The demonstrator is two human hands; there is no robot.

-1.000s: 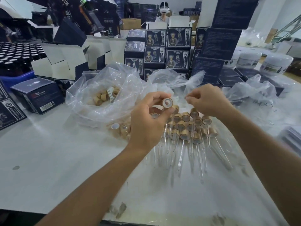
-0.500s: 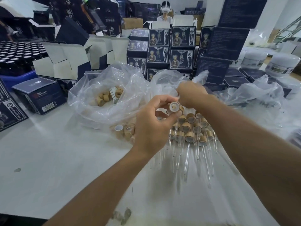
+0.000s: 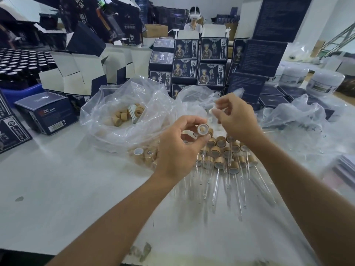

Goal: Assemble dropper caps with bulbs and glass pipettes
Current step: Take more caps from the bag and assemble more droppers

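Observation:
My left hand pinches a wood-coloured dropper cap between thumb and fingertips, its open end facing me. My right hand is just right of it and a little higher, its fingertips pinching a small white bulb. Bulb and cap are apart. Below both hands lie several assembled droppers in rows, caps away from me and glass pipettes pointing toward me. A clear plastic bag on the left holds several loose caps. More caps lie under its edge.
Dark blue product boxes are stacked behind the bags. Open cartons and a crate of dark bottles stand at the back left, white jars at the back right. A second crumpled bag lies right. A person sits far behind.
My right hand reached back toward the bag behind the cap, then came forward again with a white bulb at its fingertips. My left hand kept hold of the cap, nearly still.

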